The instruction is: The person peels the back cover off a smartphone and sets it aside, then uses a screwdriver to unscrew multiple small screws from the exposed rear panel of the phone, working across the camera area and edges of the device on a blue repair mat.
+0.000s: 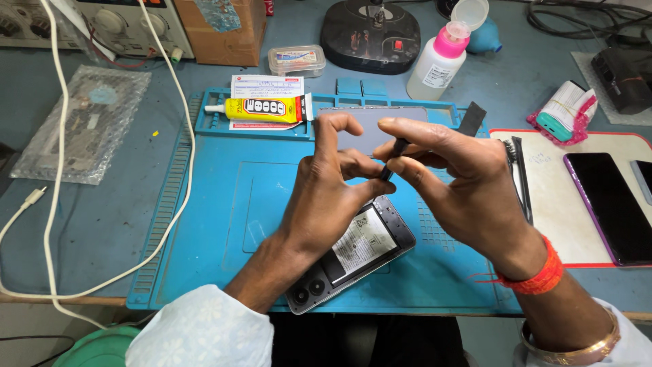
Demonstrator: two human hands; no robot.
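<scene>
Two hands meet over an opened phone (353, 255) lying on a blue work mat (224, 204) near the front edge of the desk (102, 224). The right hand (468, 187) has its fingers pinched closed on a thin black tool (394, 158), tip pointing down toward the phone's upper end. The left hand (326, 197) rests on the phone, its fingers curled, thumb and forefinger meeting the tool's tip. A yellow glue tube (265, 109) lies along the mat's far edge, a pink-capped bottle (440, 62) behind it. A second phone (606, 204) lies face up at the desk's right edge.
</scene>
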